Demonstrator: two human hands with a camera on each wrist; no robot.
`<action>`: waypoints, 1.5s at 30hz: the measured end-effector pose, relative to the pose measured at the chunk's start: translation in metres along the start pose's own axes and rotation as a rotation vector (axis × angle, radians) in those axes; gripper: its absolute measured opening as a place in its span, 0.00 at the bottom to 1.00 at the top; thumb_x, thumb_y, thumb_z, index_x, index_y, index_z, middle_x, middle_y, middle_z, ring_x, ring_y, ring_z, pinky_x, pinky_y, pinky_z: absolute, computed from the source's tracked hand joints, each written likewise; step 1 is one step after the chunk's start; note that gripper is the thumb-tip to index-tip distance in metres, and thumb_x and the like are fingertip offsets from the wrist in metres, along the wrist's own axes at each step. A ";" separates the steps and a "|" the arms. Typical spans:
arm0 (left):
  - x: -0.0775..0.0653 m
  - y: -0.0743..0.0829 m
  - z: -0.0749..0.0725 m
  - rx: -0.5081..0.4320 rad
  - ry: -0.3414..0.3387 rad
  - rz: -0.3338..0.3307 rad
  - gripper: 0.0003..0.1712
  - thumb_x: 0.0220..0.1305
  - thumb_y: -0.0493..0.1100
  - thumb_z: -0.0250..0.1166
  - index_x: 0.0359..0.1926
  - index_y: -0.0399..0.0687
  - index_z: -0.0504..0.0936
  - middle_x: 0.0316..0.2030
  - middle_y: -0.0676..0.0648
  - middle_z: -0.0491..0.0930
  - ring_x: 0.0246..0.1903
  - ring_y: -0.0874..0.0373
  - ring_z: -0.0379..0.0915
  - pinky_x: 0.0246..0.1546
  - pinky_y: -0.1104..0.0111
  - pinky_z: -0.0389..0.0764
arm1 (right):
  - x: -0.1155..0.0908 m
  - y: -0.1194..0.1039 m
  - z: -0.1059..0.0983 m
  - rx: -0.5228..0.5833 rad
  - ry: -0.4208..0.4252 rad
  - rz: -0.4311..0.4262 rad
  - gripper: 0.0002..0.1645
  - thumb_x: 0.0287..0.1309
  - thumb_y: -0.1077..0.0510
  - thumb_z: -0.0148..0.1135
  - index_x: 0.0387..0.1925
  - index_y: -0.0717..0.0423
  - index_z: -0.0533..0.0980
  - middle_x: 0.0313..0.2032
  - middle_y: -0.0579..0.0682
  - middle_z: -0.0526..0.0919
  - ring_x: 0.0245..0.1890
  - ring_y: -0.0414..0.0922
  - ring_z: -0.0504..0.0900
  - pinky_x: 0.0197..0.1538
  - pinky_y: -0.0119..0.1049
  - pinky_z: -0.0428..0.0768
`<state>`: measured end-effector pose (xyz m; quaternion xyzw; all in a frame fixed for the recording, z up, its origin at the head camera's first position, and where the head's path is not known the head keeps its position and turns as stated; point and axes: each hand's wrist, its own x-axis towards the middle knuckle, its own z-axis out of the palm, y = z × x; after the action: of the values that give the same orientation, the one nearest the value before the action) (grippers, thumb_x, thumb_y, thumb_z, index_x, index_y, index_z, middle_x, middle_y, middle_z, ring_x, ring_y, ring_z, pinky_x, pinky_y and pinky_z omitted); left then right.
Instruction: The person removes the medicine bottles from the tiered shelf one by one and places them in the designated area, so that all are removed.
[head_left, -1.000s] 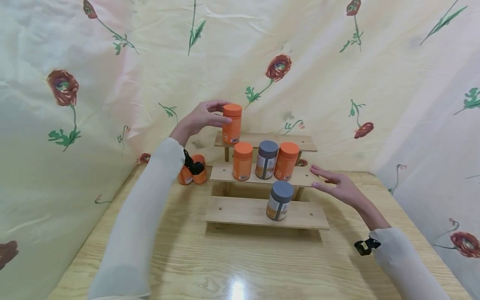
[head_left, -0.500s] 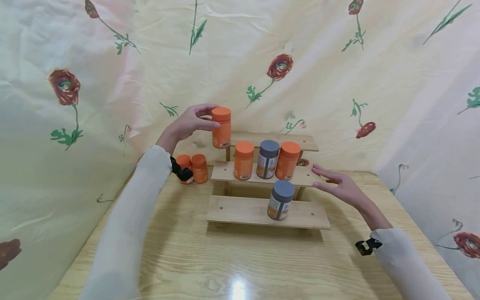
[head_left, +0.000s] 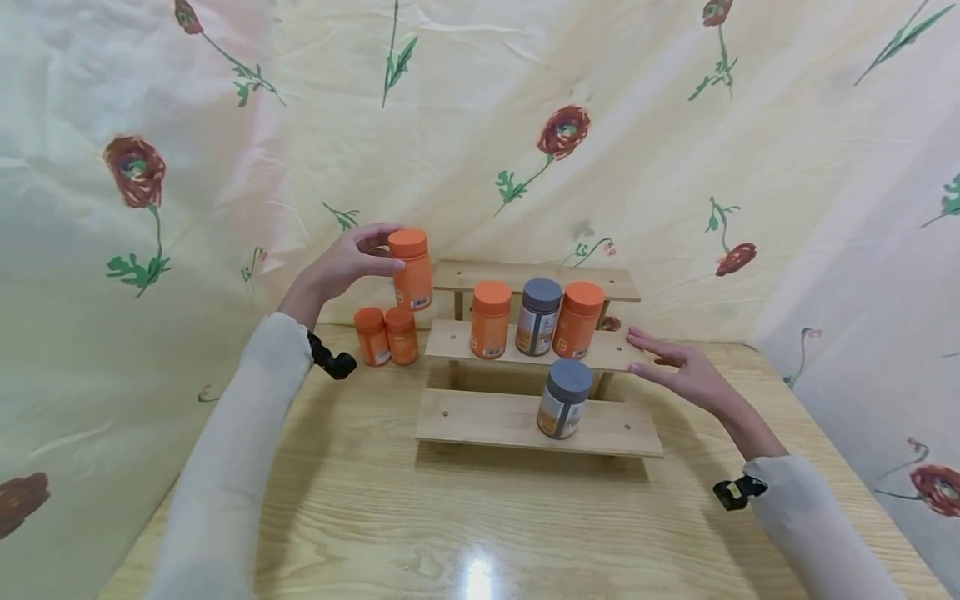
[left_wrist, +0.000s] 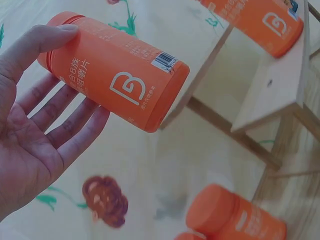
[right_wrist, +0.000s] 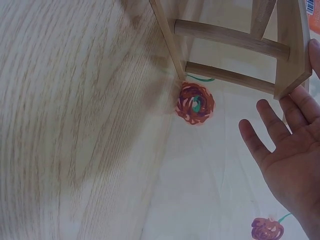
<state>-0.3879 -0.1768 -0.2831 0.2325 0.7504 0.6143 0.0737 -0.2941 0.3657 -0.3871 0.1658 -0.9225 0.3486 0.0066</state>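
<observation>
My left hand pinches an orange supplement bottle near its cap, thumb on the near side and fingers behind. The bottle hangs in the air just left of the top step of a three-step wooden rack. In the left wrist view the bottle shows its barcode and white B logo. My right hand is at the right end of the rack's middle step. Its fingers are mostly straight, right at the board's edge in the right wrist view.
On the middle step stand an orange bottle, a grey-capped bottle and another orange bottle. A grey-capped bottle stands on the bottom step. Two orange bottles are on the table left of the rack, before a flowered cloth.
My left hand has carried the orange bottle leftward and down, from over the top step's left end to beside it. The right hand stays at the rack.
</observation>
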 end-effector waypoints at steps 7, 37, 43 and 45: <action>-0.021 -0.016 -0.015 0.033 0.035 -0.079 0.35 0.67 0.37 0.67 0.73 0.49 0.68 0.62 0.49 0.78 0.60 0.54 0.75 0.63 0.62 0.78 | -0.001 0.000 -0.001 0.019 -0.012 0.002 0.36 0.70 0.47 0.63 0.75 0.47 0.66 0.78 0.53 0.60 0.77 0.61 0.59 0.69 0.64 0.68; -0.079 -0.074 -0.067 0.187 0.191 -0.282 0.45 0.67 0.50 0.70 0.78 0.50 0.59 0.72 0.45 0.66 0.60 0.59 0.70 0.56 0.70 0.80 | 0.006 0.000 -0.006 -0.067 -0.001 0.004 0.36 0.67 0.44 0.65 0.73 0.47 0.70 0.75 0.49 0.65 0.73 0.57 0.67 0.67 0.60 0.71; -0.084 -0.089 -0.070 0.168 0.230 -0.298 0.45 0.66 0.47 0.72 0.77 0.46 0.60 0.67 0.48 0.69 0.61 0.55 0.69 0.67 0.60 0.71 | 0.007 -0.003 -0.009 -0.070 -0.014 0.010 0.36 0.66 0.42 0.67 0.72 0.46 0.70 0.75 0.48 0.67 0.74 0.57 0.66 0.67 0.62 0.71; -0.085 -0.092 -0.069 0.174 0.238 -0.297 0.44 0.65 0.47 0.72 0.76 0.45 0.61 0.63 0.52 0.71 0.59 0.58 0.70 0.64 0.63 0.72 | 0.008 -0.003 -0.010 -0.074 -0.027 0.009 0.37 0.66 0.42 0.66 0.72 0.48 0.70 0.75 0.50 0.67 0.74 0.59 0.66 0.68 0.63 0.70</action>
<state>-0.3641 -0.2883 -0.3701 0.0506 0.8300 0.5528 0.0541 -0.3013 0.3677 -0.3768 0.1658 -0.9354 0.3122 -0.0016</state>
